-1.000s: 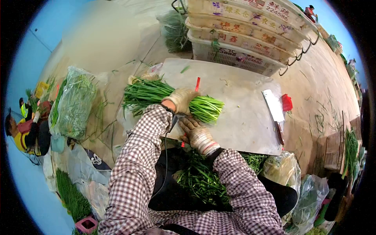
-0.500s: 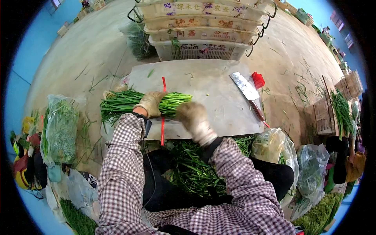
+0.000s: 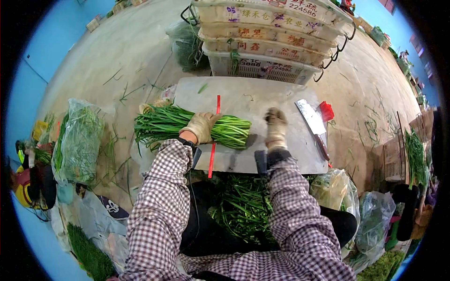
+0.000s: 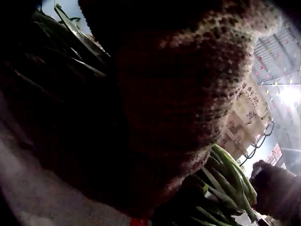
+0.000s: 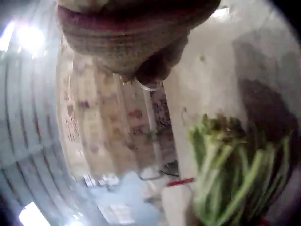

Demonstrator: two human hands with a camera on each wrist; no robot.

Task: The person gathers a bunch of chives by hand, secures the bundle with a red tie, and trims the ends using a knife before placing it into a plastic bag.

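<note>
The head view is showing the gloved left hand (image 3: 201, 127) curving over a bundle of green stalks (image 3: 233, 130); its fingers are holding the bundle against the pale board (image 3: 295, 157), probably to keep the stalks from spreading. The bundle is lying crosswise on the board, its leafy end pointing left and its paler ends right. A red strip (image 3: 212, 161) is showing on both sides of the bundle and apparently running beneath it, so the left hand's weight is likely helping to pin it. The gloved right hand (image 3: 276, 129) is hovering just beyond the pale ends, apart from them; its fingers are looking bent, but whether they are holding anything cannot be told, even from the right wrist view. The knife (image 3: 311, 118) is resting at the board's right edge, perhaps for staying reachable without crowding the bundle.
</note>
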